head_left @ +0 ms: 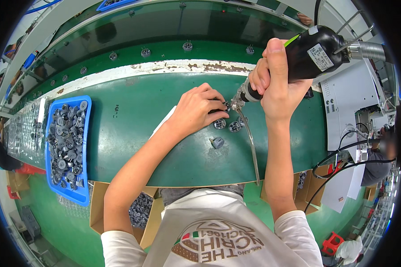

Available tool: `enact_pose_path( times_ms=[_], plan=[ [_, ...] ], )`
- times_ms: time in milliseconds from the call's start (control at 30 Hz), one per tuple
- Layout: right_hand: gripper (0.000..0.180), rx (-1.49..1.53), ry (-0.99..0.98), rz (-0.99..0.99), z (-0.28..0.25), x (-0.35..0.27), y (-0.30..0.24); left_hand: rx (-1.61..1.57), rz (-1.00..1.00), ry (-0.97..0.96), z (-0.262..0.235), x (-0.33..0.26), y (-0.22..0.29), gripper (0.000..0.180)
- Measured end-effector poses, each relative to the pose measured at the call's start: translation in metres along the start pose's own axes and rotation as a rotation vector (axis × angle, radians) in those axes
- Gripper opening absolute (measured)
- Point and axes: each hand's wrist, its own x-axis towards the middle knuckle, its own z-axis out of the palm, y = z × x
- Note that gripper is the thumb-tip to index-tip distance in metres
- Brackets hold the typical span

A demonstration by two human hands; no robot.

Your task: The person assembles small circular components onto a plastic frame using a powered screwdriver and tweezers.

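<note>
My right hand (278, 84) is wrapped around a black powered screwdriver (314, 51), its thumb pointing up along the body. The driver's metal nose slants down to the left, and a thin clear tube (252, 147) hangs from it towards the table's front edge. At the tip, my left hand (198, 109) steadies a small round grey part (227, 106) between curled fingers, which partly hide it. Close by lie a few similar parts (219, 123) with their dark insides facing up. Nearer to me, another grey part (217, 142) rests on its side.
A blue tray (88, 138) heaped with grey parts (67, 142) stands on the green table's left. Beyond the white ledge (142, 70), a green conveyor (165, 50) carries spaced parts. Cardboard boxes (156, 218) sit below the table. A white machine (343, 102) and black cables flank the right.
</note>
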Motion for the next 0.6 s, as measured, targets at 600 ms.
enact_pose_path(
  times_ms=[600],
  plan=[
    [0.033,0.004,0.095,-0.062,-0.016,0.009,-0.042,-0.038,-0.078,0.035,0.005,-0.001,-0.003,0.014]
  ],
)
